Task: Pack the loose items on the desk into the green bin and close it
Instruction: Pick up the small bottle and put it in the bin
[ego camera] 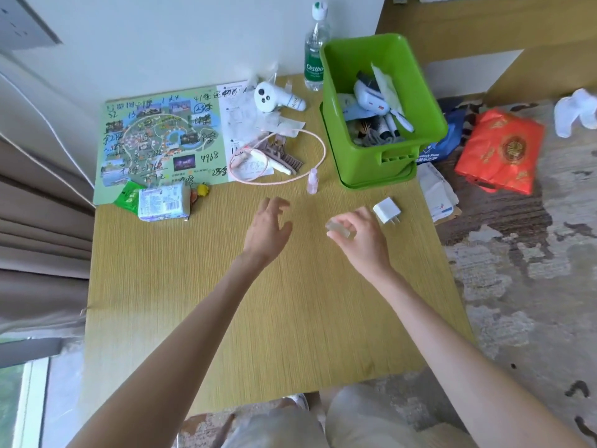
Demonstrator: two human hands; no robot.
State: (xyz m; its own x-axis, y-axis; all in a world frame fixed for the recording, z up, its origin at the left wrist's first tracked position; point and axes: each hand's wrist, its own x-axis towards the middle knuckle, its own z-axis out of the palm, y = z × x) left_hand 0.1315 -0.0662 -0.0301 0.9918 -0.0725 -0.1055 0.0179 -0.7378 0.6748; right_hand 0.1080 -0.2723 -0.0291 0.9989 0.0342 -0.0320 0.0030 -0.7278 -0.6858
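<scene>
1. A small translucent block point(339, 230) is pinched in the curled fingers of the right hand point(358, 232).
2. The left hand point(268, 226) is held relaxed and spread above the desk point(258, 318); nothing is grasped.
3. The green bin point(371, 166) is set open at the desk's far right, partly filled.
4. Risk: the block could be dropped short of the rim; the upright pink bottle point(312, 181) could be toppled in passing.

Green bin point(371, 163) upright, open, partly filled, white charger point(384, 210) in front, clear block point(337, 229) held
</scene>
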